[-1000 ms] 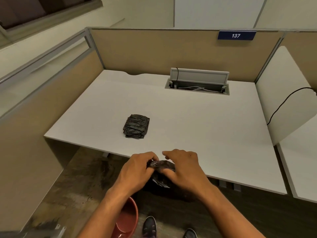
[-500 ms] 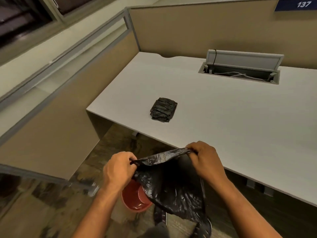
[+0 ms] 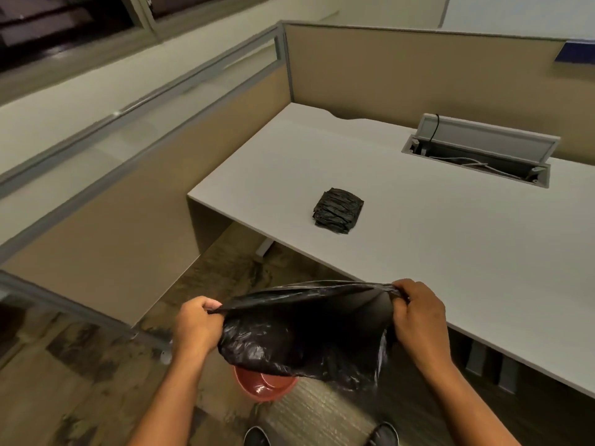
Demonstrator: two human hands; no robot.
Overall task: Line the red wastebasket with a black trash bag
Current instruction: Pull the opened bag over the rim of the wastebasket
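Stretching trash bag (image 3: 302, 333) over wastebasket (image 3: 264, 386)

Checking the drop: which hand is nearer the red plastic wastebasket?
Left. The left hand is just above-left of the red plastic wastebasket; the right hand is farther right.

This was an office cubicle. A white bench (image 3: 418, 239) stood boxed in by tan fabric partition panels (image 3: 402, 72) with grey metal frames, one topped by a glazed strip (image 3: 193, 78). A cable hatch (image 3: 479, 149) set into the bench stood open, with wires inside. A blue plate (image 3: 576, 51) was fixed on the back panel. Patterned carpet (image 3: 80, 381) covered the floor.
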